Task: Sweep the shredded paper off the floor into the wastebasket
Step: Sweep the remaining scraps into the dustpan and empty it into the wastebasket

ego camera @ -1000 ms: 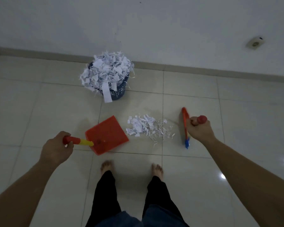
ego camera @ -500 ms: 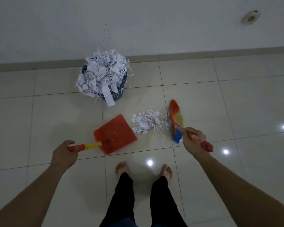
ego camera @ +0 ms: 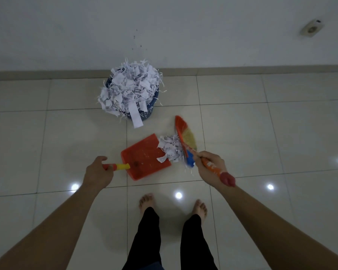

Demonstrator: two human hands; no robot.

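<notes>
**A:** So where's this at? The left hand is gripping the yellow-and-orange handle of the red dustpan, fingers curled round it, pan lying flat on the floor. The right hand is wrapped around the brush handle, and the bristles are pressing the shredded paper right up against the pan's open lip. A few bits are already lying on the pan edge.

**B:** Yeah, looks like the push-in stroke to me. I'd be keeping that lip flat on the tile so strips aren't sliding underneath, and holding the pan firm so it isn't scooting away from the brush. Short low strokes too, that stuff is light and flicks everywhere.

**A:** There are some stray slivers lying by the blue end of the brush, near the right hand.

**B:** Those are needing a second pass. Bigger worry is the wastebasket by the wall, it's heaped way over the rim with paper hanging down the side. Probably worth pressing that pile down before tipping, or it's spilling right back out.
</notes>
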